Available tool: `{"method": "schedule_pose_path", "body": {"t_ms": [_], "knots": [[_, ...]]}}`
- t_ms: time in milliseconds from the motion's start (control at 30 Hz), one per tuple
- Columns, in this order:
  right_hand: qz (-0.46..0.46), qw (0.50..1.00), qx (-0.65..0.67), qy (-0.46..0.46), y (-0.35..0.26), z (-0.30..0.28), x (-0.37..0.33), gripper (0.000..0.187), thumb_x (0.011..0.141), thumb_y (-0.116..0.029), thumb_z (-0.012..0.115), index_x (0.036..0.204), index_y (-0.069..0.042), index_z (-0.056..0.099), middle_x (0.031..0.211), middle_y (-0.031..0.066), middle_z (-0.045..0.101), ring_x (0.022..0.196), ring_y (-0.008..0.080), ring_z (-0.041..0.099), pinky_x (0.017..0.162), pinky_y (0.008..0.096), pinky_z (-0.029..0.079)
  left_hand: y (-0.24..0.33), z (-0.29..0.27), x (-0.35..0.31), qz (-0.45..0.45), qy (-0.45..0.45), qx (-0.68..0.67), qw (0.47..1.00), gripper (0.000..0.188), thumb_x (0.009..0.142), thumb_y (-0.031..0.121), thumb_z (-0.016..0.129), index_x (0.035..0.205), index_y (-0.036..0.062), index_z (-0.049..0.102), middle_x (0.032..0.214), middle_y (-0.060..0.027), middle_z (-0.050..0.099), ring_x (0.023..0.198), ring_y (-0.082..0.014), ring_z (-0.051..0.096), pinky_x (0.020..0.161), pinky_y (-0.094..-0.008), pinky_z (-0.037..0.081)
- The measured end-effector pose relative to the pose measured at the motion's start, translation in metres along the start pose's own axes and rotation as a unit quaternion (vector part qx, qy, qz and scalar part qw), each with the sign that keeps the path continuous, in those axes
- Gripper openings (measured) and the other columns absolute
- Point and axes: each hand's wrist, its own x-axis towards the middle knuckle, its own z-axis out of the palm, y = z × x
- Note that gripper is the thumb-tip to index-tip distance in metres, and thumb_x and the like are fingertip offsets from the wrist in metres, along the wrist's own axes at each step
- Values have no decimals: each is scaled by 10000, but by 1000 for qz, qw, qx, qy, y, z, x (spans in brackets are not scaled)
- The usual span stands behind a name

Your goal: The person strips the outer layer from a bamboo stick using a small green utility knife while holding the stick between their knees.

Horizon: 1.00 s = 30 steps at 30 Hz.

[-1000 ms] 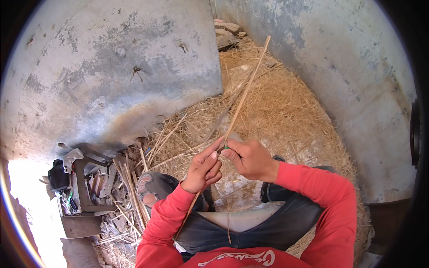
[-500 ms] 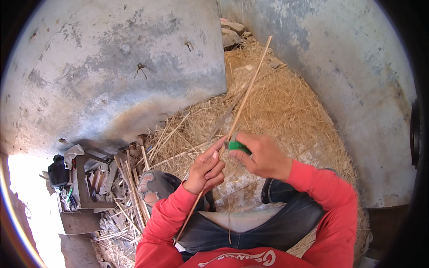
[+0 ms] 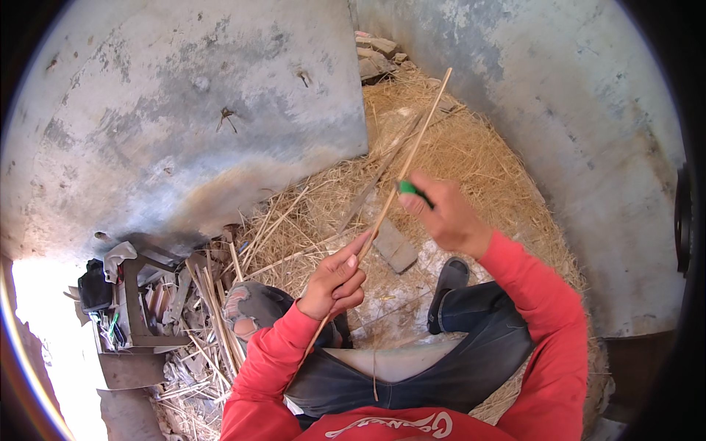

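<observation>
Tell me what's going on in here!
The person's left hand holds a long, thin wooden strip that slants up and away. The right hand grips a green-handled tool beside the strip, farther along it than the left hand; its working end is unclear. Straw-like scraps lie all around.

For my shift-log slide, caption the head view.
Left hand grips a thin pale strip while the right hand holds a green tool alongside it, above straw-strewn ground.
</observation>
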Motion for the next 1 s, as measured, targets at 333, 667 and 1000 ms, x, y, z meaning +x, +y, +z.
{"method": "schedule_pose_path", "body": {"t_ms": [333, 667, 1000], "knots": [[20, 984, -24, 173, 43, -24, 18, 493, 1007, -449, 520, 1194, -4, 619, 826, 119, 710, 733, 267, 686, 636, 416, 501, -3, -3, -3, -20, 8, 42, 999, 484, 1085, 170, 412, 1556, 102, 323, 563, 55, 243, 443, -50, 189, 417, -209, 239], [105, 849, 426, 295, 97, -112, 5, 416, 1026, -471, 518, 1123, -74, 597, 590, -77, 339, 443, 29, 305, 384, 226, 226, -16, -2, -6, -68, -66, 62, 994, 481, 1095, 186, 383, 1564, 112, 307, 556, 51, 270, 442, -49, 216, 427, -207, 250], [151, 879, 406, 198, 31, -51, 5, 242, 980, -297, 668, 934, -60, 690, 541, -89, 369, 422, 25, 337, 394, 228, 239, -12, 4, 0, -68, -32, 42, 996, 514, 1080, 219, 413, 1552, 51, 296, 526, 65, 247, 382, -44, 212, 385, -203, 240]]}}
